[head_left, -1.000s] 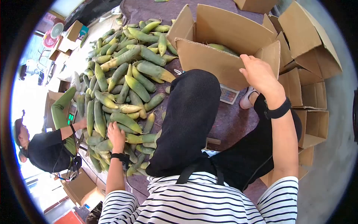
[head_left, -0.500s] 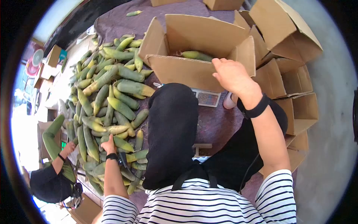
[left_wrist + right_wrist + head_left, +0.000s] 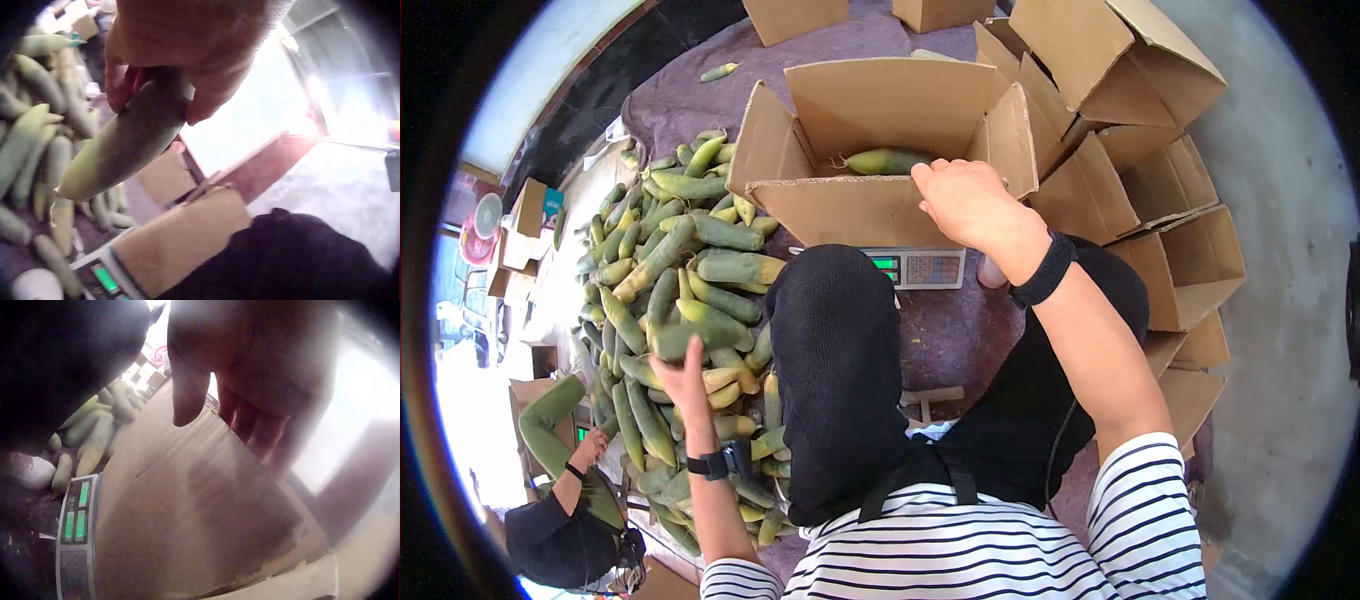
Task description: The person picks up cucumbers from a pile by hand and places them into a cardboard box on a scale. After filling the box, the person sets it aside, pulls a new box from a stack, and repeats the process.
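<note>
A green radish (image 3: 700, 337) is in my left hand (image 3: 687, 385), held over the heap of green radishes (image 3: 640, 260). In the left wrist view, thumb and fingers grip the radish (image 3: 128, 140) at its darker end, with the pale root tip pointing down. My right hand (image 3: 967, 203) holds the near wall of an open cardboard box (image 3: 855, 212), fingers over its top edge and thumb (image 3: 187, 403) on the outside. Inside the box lies one visible green radish (image 3: 887, 161). The box sits on a digital scale (image 3: 935, 268) with a lit green display.
Several open cardboard boxes (image 3: 1170, 185) are stacked to the right. More boxes (image 3: 797, 18) stand at the back on the purple ground cloth (image 3: 690, 60). Another person (image 3: 565, 520) sits at the left beside the heap. A small T-shaped object (image 3: 933, 396) lies between my knees.
My left hand has lifted a green radish off the heap. My right hand stays at the box edge. The view has shifted, bringing the box's inside and the scale display into sight.
</note>
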Demonstrator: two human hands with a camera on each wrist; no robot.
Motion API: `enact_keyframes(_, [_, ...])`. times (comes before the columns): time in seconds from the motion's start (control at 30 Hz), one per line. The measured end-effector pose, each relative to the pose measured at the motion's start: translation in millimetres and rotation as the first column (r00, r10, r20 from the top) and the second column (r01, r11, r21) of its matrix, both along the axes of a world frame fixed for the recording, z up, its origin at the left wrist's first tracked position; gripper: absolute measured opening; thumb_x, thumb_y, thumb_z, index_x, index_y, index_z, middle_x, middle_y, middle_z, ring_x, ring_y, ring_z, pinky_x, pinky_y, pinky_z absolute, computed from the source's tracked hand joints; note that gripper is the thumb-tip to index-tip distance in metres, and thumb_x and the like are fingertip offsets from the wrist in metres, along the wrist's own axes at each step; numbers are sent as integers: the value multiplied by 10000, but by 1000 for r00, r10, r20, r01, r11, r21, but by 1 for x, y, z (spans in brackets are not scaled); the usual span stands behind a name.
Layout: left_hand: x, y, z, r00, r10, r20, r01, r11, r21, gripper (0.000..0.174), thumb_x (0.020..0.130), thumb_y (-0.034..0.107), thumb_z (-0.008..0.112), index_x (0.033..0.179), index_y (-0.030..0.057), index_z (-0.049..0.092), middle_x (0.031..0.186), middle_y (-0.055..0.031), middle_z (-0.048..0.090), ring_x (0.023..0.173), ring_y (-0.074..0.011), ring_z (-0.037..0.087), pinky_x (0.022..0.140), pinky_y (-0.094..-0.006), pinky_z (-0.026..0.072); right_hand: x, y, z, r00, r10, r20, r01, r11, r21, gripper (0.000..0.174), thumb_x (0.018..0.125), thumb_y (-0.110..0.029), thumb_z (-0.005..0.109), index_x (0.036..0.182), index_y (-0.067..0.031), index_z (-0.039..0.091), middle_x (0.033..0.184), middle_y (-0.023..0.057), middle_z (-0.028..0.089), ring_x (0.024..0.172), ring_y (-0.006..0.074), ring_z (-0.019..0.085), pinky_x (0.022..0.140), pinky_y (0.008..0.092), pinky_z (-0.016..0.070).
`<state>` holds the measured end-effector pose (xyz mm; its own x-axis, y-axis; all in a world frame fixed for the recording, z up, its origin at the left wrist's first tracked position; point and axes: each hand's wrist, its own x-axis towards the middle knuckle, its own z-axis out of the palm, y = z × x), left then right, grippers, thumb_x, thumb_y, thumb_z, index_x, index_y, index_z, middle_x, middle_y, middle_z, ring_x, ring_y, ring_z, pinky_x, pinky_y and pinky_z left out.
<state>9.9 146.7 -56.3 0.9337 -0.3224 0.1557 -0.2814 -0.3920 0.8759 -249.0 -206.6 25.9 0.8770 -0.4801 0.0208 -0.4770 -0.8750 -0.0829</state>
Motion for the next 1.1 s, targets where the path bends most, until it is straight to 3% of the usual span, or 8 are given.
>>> enact_keyframes(0.23, [-37, -143, 148, 934, -330, 138, 348, 747, -566, 471, 857, 157, 663, 1229, -25, 440, 1193, -137, 520, 1058, -217, 556, 945, -350, 467, -2, 3, 6, 999, -8, -40, 8, 1000, -3, 213, 838, -178, 604, 968, -24, 537, 924, 150, 622, 914, 314, 616, 780, 420, 493])
enact_keyframes(0.37, [-36, -200, 142, 810, -570, -139, 463, 766, -445, 531, 888, 281, 626, 1246, -53, 419, 1205, -148, 513, 1086, -210, 550, 945, -365, 462, -3, 3, 5, 1000, -1, -31, 1, 1000, -1, 219, 835, -183, 607, 971, -25, 538, 919, 151, 623, 907, 315, 619, 774, 418, 496])
enact_keyframes(0.43, [-22, -198, 102, 835, -494, -241, 429, 860, -275, 533, 875, 311, 645, 1239, -27, 450, 1178, -118, 545, 1082, -194, 548, 904, -338, 461, -3, 3, 5, 1000, -4, -20, 4, 1000, 0, 218, 829, -181, 612, 965, -26, 541, 919, 153, 625, 906, 314, 620, 775, 417, 495])
enact_keyframes(0.53, [-12, -146, 41, 864, -494, 98, 488, 869, 75, 392, 856, 214, 669, 1125, -25, 513, 1066, -120, 580, 971, -171, 567, 875, -300, 454, -5, 3, 5, 1000, -3, -11, 3, 1000, -5, 219, 824, -184, 615, 958, -28, 542, 922, 154, 626, 911, 310, 620, 774, 415, 496])
enact_keyframes(0.6, [-11, -85, -16, 855, -518, 14, 494, 824, 276, 395, 804, 207, 697, 1080, -24, 535, 1019, -155, 589, 956, -257, 576, 858, -342, 453, -3, 1, 4, 1000, -4, -14, 4, 1000, 0, 227, 819, -188, 618, 955, -24, 540, 934, 161, 626, 925, 317, 615, 781, 422, 496])
enact_keyframes(0.77, [-67, 73, -63, 872, -463, -159, 329, 315, 890, 447, 720, 251, 708, 1058, 24, 524, 1053, -164, 549, 1056, -342, 515, 868, -459, 428, -2, 3, 5, 998, -2, -67, 4, 1000, 25, 242, 824, -167, 596, 1002, -10, 553, 971, 192, 630, 942, 343, 614, 805, 446, 495])
enact_keyframes(0.9, [-87, 167, -90, 950, -291, -116, 178, 199, 964, 455, 703, 248, 710, 1069, 46, 531, 1131, -134, 530, 1132, -334, 470, 921, -488, 375, -8, 3, 4, 990, 120, 73, -119, 993, -21, 243, 822, -158, 611, 995, 0, 546, 962, 200, 629, 935, 363, 609, 807, 442, 492])
enact_keyframes(1.1, [-77, 212, -74, 956, -258, 141, -54, 317, 947, 491, 698, 188, 702, 1131, 50, 514, 1242, -144, 494, 1206, -319, 428, 959, -472, 350, -5, 0, 10, 996, 92, 2, -92, 996, -13, 297, 842, -168, 604, 1070, 1, 514, 1012, 193, 614, 976, 359, 587, 832, 434, 476])
